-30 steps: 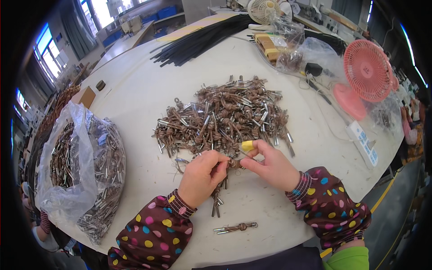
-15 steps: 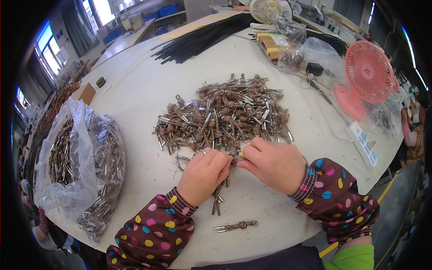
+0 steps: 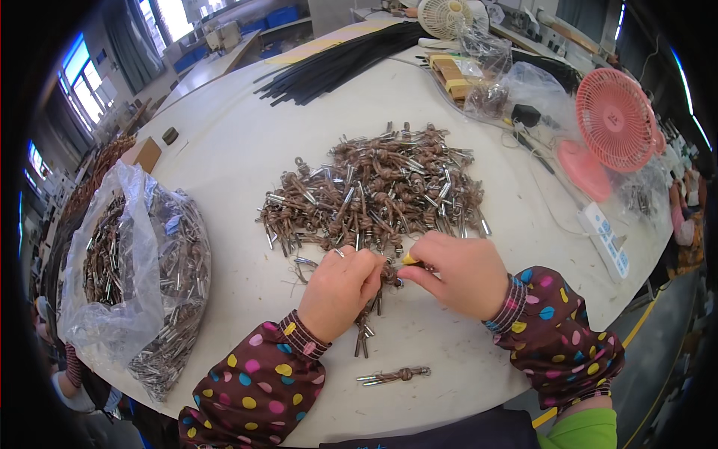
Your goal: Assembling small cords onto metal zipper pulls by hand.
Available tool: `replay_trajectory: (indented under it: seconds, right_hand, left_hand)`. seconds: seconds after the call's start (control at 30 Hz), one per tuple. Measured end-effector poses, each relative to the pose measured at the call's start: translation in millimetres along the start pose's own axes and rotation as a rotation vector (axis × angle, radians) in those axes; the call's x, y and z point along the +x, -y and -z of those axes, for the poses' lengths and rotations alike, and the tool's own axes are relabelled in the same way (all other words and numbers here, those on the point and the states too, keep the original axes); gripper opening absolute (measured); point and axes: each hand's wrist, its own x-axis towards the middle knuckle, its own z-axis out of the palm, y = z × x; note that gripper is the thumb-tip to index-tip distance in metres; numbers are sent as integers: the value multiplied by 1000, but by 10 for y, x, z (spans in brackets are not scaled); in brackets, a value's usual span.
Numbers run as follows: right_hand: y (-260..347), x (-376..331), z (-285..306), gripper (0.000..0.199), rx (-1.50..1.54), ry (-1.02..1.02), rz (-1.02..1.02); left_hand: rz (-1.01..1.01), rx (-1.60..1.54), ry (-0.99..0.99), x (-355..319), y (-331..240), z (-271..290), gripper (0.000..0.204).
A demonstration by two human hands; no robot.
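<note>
A pile of brown knotted cords with metal ends [image 3: 378, 191] lies on the white table [image 3: 247, 142]. My left hand [image 3: 340, 292] pinches a bundle of these cords [image 3: 366, 322] at the pile's near edge; the bundle hangs below my fingers. My right hand [image 3: 456, 273] grips a small yellow-handled tool [image 3: 410, 260], its tip against the same bundle. Both hands touch each other. One finished knotted cord [image 3: 394, 376] lies alone near the front edge.
A clear plastic bag [image 3: 134, 277] full of more metal-ended cords sits at the left. Black rods [image 3: 336, 63] lie at the back. A pink desk fan [image 3: 613, 120], a power strip [image 3: 606, 239] and plastic bags [image 3: 516, 90] stand at the right.
My right hand has turned over and closed in on my left; the yellow tool, plainly visible a second ago, is now mostly covered by my fingers.
</note>
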Motion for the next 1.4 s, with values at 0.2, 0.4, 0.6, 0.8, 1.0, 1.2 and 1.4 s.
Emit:
replay_trajectory:
  seconds: [0.2,0.4,0.6,0.8,1.0,1.2,1.4]
  right_hand:
    - [-35,-99,-221,37,514,-23,-197]
    - [-5,-204,-27,26,585,132,-468]
    - [162,-561,-6,30,526,450,-78]
    - [44,-243,20,24,615,210,-364]
    - [6,-60,-267,29,792,-15,-443]
    - [248,-122,-33,32,950,-18,-476]
    - [45,-215,-153,34,962,-8,-481]
  left_hand:
    - [269,-332,-37,-22,-7,-62,12]
    - [421,-318,-8,31,68,98,9]
    - [342,-118,46,47,25,199,20]
    - [174,160,201,-1,-156,75,48]
    - [407,-220,141,-33,-147,79,53]
    - [436,-566,29,-72,-357,113,62]
    - [467,-758,69,-42,-366,142,58]
